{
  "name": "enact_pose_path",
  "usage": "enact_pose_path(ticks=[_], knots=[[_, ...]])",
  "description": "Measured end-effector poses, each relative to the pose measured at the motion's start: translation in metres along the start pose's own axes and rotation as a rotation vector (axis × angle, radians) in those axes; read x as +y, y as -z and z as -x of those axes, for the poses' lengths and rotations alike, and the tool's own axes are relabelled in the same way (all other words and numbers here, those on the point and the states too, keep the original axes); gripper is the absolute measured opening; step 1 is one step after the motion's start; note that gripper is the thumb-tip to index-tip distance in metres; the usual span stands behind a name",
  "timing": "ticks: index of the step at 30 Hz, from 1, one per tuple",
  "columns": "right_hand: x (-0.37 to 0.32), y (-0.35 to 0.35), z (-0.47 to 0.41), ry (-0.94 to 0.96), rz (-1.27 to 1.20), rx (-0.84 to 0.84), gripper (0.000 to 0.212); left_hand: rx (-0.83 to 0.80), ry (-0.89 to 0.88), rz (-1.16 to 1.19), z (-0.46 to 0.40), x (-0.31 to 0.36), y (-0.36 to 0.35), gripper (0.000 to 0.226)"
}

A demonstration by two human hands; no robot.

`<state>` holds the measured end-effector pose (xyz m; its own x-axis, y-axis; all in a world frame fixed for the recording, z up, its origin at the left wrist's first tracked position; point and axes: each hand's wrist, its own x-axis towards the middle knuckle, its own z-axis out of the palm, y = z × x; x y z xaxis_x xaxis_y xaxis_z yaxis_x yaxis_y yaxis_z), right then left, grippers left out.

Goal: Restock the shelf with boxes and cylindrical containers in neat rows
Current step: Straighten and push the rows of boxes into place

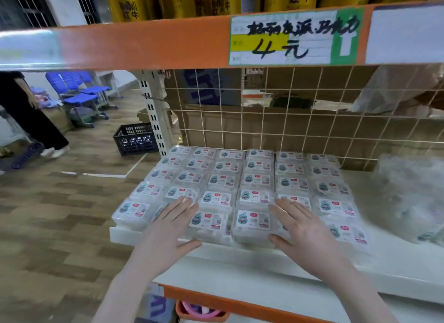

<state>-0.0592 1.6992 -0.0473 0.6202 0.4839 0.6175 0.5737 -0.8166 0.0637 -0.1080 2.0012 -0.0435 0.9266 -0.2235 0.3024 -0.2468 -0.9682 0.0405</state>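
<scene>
Step in hand: the person is squaring up the front row of the clear plastic boxes [252,193] on the shelf [240,269]; this is my judgement from how both hands are lying flat on the front boxes.
Left hand [165,229]: it is resting on the front boxes at the left of the middle, the fingers [182,206] are straight and spread, and the thumb is lying along the front edge of a box. It is gripping nothing.
Right hand [305,229]: it is mirroring the other one at the right of the middle, fingers straight and open, thumb at the front edge. It is holding nothing either.
Where the boxes are: they are sitting on the white shelf in a grid of six columns running back to the wire mesh [288,120], with the front row close to the shelf edge.
How the boxes look: they are flat, transparent, each one carrying a white label with a small cartoon figure and a red mark. The columns are looking mostly even; the front left box [133,213] is sitting a little askew.
Next move: it is probably calling for a gentle push backward with flat palms, so the rows are closing up without the light boxes sliding over each other.
Right side of the shelf: a crumpled clear plastic wrap [408,193] is lying there, blurred.
Above: a handwritten price tag [293,37] is hanging on the orange beam [144,46].
</scene>
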Motion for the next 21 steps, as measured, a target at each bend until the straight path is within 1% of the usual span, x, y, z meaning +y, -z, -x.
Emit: enact_pose_path(ticks=[4,9,11,14,17,21], knots=[[-0.034,-0.009,-0.017,-0.004,0.033,-0.007,0.053,0.007,-0.024,0.030,0.003,-0.041,0.003,0.073],[-0.086,-0.020,-0.036,-0.060,0.032,0.002,0.053,0.007,-0.131,0.038,0.006,-0.100,0.004,0.071],[-0.104,-0.022,-0.040,-0.064,0.028,-0.012,0.048,0.007,-0.163,0.061,0.005,-0.119,0.001,0.070],[-0.118,-0.024,-0.039,-0.052,0.040,-0.017,0.039,0.013,-0.244,0.048,0.003,-0.130,0.000,0.066],[-0.121,-0.023,-0.038,-0.086,0.056,-0.050,0.049,0.024,-0.300,0.049,-0.001,-0.127,-0.002,0.061],[-0.121,-0.023,-0.037,-0.093,0.070,-0.058,0.052,0.001,-0.318,0.074,-0.005,-0.122,-0.013,0.059]])
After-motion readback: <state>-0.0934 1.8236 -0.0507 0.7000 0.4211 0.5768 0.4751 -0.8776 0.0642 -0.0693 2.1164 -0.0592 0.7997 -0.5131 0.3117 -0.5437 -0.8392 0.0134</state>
